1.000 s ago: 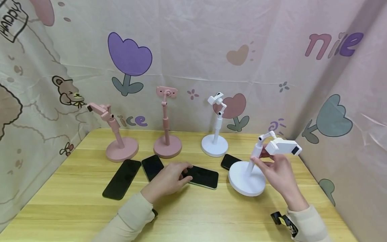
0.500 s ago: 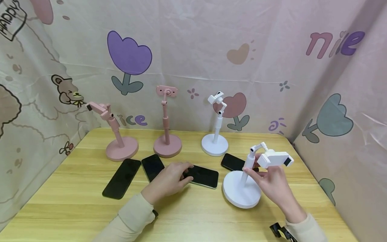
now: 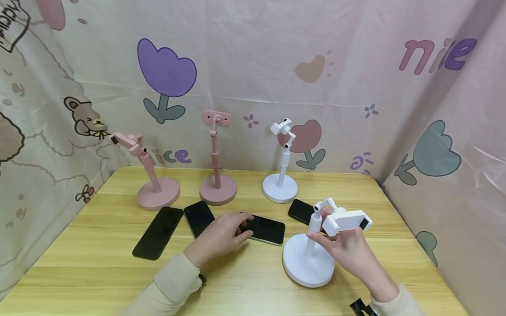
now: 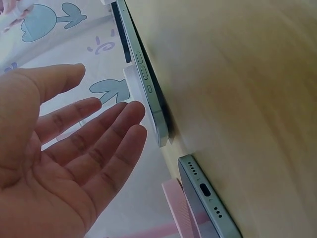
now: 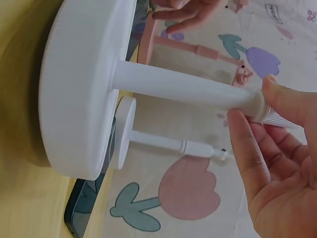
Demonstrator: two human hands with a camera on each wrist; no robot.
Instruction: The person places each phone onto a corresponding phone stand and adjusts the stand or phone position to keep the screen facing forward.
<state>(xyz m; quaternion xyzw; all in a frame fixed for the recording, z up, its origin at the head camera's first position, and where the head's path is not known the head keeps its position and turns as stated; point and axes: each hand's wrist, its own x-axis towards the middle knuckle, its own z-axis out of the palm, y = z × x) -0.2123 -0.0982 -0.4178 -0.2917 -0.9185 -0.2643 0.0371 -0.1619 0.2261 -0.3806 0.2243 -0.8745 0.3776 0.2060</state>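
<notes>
My right hand (image 3: 352, 254) pinches the upper pole of a white phone stand (image 3: 308, 263), thumb on one side and fingers on the other. The right wrist view shows the round base large and the pole (image 5: 173, 88) running up to my fingertips. Whether the base touches the table cannot be told. My left hand (image 3: 221, 235) hovers with loosely bent fingers by a dark-screened phone (image 3: 266, 229), holding nothing. In the left wrist view, the fingers lie apart from that phone's pale green side (image 4: 143, 74). Another phone (image 3: 199, 217) lies partly behind this hand.
Two pink phone stands (image 3: 158, 194) (image 3: 218, 190) and a second white stand (image 3: 280, 188) stand along the table's back. A black phone (image 3: 158, 233) lies at the left. Another phone (image 3: 301, 212) lies partly behind the held stand. A printed curtain (image 3: 253, 66) borders the wooden table (image 3: 245, 281).
My right hand has brought the white stand left and nearer to me across the table. The left hand keeps its place beside the phone. The head view has shifted slightly.
</notes>
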